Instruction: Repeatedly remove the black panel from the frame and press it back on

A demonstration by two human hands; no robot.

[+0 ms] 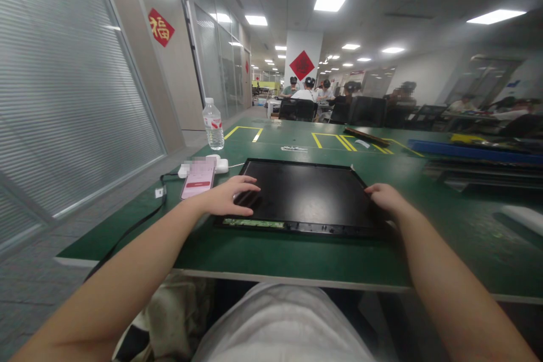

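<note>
A black flat display panel (305,192) lies on the green tabletop in front of me. Along its near edge runs a dark strip with a green circuit board (253,223) on the left part. My left hand (229,195) is at the panel's left side, fingers spread apart over the edge and the dark surface; whether the fingertips touch it is unclear. On the opposite side, my right hand (387,199) grips the panel's right edge, the thumb on top and the other fingers mostly hidden below.
A phone (199,178) leans by a white power strip (221,165), with a black cable (139,220) trailing off the table. Behind stands a water bottle (213,124). Yellow tape (333,141) marks the far side; long blue and dark parts (470,151) lie right. People sit at tables beyond.
</note>
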